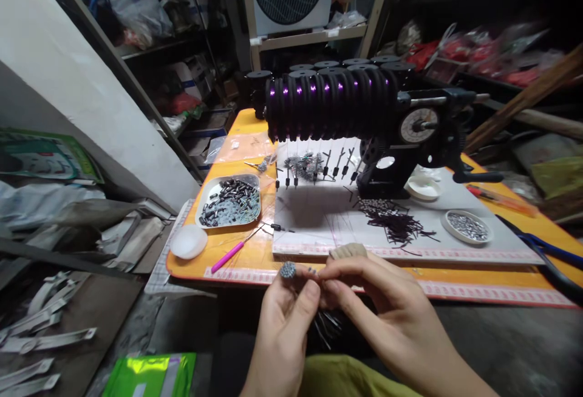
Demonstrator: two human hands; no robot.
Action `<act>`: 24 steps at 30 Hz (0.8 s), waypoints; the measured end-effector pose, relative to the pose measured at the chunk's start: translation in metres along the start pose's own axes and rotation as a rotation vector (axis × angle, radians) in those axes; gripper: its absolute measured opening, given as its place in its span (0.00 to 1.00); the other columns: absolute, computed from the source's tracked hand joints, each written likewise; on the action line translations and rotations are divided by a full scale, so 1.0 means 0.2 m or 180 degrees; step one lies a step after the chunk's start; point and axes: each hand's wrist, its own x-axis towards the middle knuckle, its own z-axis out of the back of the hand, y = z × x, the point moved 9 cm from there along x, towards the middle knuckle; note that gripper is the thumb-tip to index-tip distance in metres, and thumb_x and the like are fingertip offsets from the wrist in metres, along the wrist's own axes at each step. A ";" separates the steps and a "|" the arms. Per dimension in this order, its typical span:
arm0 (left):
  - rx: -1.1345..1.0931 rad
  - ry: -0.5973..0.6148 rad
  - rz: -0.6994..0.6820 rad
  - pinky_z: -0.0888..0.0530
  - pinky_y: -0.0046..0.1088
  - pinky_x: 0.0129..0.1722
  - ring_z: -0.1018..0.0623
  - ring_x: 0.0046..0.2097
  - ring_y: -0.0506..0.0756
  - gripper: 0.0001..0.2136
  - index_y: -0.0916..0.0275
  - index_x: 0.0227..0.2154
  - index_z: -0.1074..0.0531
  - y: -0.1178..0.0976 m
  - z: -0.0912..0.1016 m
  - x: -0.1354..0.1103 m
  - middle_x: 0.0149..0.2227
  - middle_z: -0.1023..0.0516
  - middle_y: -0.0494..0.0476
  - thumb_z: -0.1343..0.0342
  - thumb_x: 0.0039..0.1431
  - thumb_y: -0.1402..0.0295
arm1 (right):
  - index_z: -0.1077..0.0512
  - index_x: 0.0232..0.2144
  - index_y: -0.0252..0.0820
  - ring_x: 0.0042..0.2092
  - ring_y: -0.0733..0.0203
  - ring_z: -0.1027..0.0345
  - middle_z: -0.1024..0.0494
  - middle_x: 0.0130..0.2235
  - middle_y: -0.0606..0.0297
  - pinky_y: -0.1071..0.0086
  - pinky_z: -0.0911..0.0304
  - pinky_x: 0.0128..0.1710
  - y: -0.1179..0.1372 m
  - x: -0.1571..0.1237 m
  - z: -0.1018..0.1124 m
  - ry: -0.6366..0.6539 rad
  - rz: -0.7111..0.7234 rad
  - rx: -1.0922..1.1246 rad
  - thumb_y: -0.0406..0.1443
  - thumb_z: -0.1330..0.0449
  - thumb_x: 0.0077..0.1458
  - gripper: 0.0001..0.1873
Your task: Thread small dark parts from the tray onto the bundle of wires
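My left hand is closed round a bundle of thin dark rods. A round cluster of grey ends shows at its index finger. My right hand meets it, thumb and finger pinched together at the left fingertips; what they pinch is too small to make out. A tan cover sits on one right finger. Both hands are at the table's front edge. Just beyond them, a pile of short dark strips lies on a white board.
A black hand-cranked machine with hanging threads and weights stands behind. Left are a tray of small dark parts, a white cup and a pink-handled hook tool. A dish of metal bits and blue-handled pliers lie right.
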 end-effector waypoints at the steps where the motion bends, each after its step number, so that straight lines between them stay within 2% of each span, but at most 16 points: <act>1: 0.0029 -0.0025 -0.0053 0.26 0.30 0.42 0.23 0.38 0.54 0.06 0.64 0.36 0.23 0.00 0.01 0.00 0.34 0.21 0.57 0.38 0.59 0.66 | 0.28 0.41 0.52 0.36 0.66 0.27 0.23 0.36 0.69 0.75 0.30 0.37 0.00 0.00 0.00 0.0006 -0.0012 -0.0004 0.29 0.43 0.62 0.11; 8: 0.0252 -0.0509 -0.0455 0.26 0.21 0.36 0.24 0.32 0.49 0.08 0.61 0.31 0.24 -0.07 0.05 -0.02 0.31 0.21 0.51 0.33 0.53 0.63 | 0.28 0.41 0.52 0.38 0.66 0.25 0.23 0.39 0.70 0.77 0.30 0.37 -0.04 -0.01 0.03 -0.0140 -0.0308 0.0285 0.31 0.41 0.62 0.09; 11: 0.0478 -0.0749 -0.0687 0.26 0.18 0.36 0.23 0.33 0.48 0.08 0.61 0.30 0.24 -0.11 0.05 -0.04 0.29 0.22 0.49 0.33 0.52 0.63 | 0.26 0.40 0.53 0.38 0.67 0.25 0.22 0.37 0.71 0.79 0.30 0.38 -0.02 -0.01 0.03 -0.0026 -0.0333 0.0218 0.32 0.41 0.62 0.09; 15: 0.0713 -0.0760 -0.0958 0.27 0.17 0.37 0.24 0.34 0.48 0.07 0.60 0.28 0.24 -0.14 0.02 -0.06 0.28 0.24 0.48 0.34 0.53 0.63 | 0.26 0.38 0.52 0.37 0.69 0.25 0.21 0.36 0.72 0.81 0.31 0.37 0.00 0.00 0.02 0.0012 -0.0317 0.0233 0.31 0.41 0.61 0.08; 19: 0.0616 -0.0767 -0.0875 0.26 0.17 0.38 0.23 0.35 0.48 0.07 0.59 0.28 0.23 -0.11 0.02 -0.07 0.29 0.23 0.48 0.33 0.52 0.63 | 0.26 0.36 0.49 0.36 0.69 0.27 0.22 0.34 0.71 0.81 0.32 0.36 0.00 0.01 0.01 -0.0078 -0.0332 0.0332 0.31 0.40 0.61 0.06; 24: 0.0189 -0.0763 -0.0703 0.24 0.20 0.37 0.23 0.34 0.49 0.08 0.59 0.28 0.24 -0.06 0.03 -0.06 0.30 0.24 0.48 0.32 0.51 0.64 | 0.26 0.32 0.46 0.32 0.68 0.28 0.23 0.31 0.70 0.80 0.32 0.33 -0.05 0.00 -0.02 -0.0162 -0.0637 0.0816 0.33 0.40 0.61 0.05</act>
